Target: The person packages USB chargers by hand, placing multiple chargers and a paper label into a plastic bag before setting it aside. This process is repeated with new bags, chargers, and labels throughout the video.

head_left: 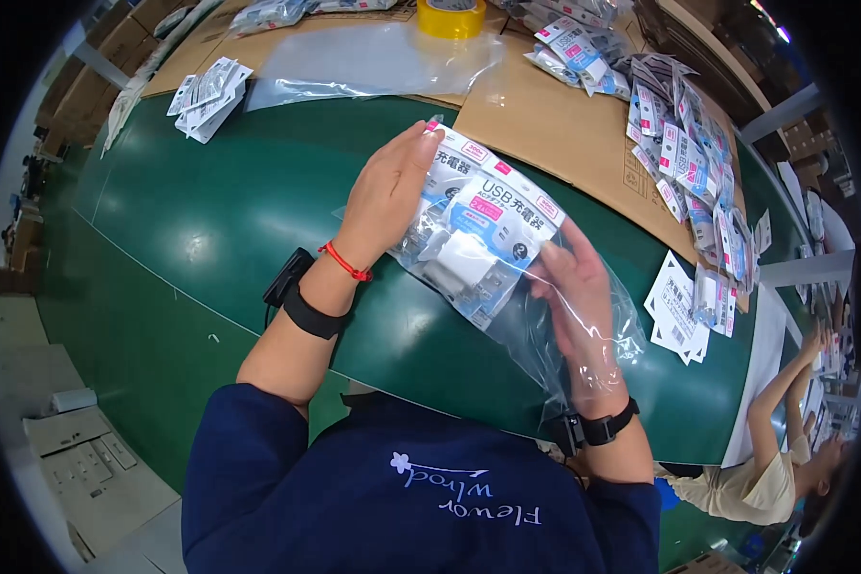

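Over the green tabletop I hold several packaged chargers [464,260] fanned together, white plugs in clear packs with white, blue and pink cards. My left hand [389,187] is closed around their upper left side, thumb on the front card. At the right edge my right hand [576,282] grips the same packs, thumb in front. A clear plastic bag [536,349] hangs beneath the packs and lies over my right hand and wrist. How far the packs sit inside that bag I cannot tell.
More charger packs [684,158] are heaped on cardboard [564,158] at the right. White cards lie in a stack [677,308] near them and in another [209,99] at the far left. Beyond my hands are flat clear bags [354,62] and a yellow tape roll [450,19]. A co-worker [751,478] sits at right.
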A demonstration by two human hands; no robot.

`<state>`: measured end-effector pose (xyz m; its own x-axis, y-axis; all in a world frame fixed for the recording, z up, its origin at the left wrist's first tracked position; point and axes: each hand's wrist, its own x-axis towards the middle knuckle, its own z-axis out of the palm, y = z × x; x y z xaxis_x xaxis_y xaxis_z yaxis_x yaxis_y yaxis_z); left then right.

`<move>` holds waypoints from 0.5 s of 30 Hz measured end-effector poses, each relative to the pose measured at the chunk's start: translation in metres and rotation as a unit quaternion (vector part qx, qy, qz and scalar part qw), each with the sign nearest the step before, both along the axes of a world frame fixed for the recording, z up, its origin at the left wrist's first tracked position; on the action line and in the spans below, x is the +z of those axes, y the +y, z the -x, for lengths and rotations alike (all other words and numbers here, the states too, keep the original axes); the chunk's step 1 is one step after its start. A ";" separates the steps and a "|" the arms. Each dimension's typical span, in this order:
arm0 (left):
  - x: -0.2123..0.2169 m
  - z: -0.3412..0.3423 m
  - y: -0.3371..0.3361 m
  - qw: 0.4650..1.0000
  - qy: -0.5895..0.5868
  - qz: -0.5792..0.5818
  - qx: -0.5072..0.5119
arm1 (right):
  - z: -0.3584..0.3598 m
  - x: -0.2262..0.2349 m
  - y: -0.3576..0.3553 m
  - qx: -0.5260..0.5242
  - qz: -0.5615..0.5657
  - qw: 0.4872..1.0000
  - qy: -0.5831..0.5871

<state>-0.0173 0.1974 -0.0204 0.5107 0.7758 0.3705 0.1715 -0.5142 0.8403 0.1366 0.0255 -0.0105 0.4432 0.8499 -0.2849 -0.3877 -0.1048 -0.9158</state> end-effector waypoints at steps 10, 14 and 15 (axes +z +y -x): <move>0.008 -0.004 0.006 0.998 0.019 -0.058 -0.023 | -0.010 -0.016 0.022 0.063 -0.042 0.996 -0.047; 0.042 0.001 -0.028 0.895 0.186 -0.402 0.046 | -0.009 -0.007 0.000 -0.004 -0.027 0.999 -0.027; 0.038 0.003 -0.035 0.895 0.189 -0.401 0.046 | -0.010 -0.006 -0.007 -0.002 -0.026 0.999 -0.025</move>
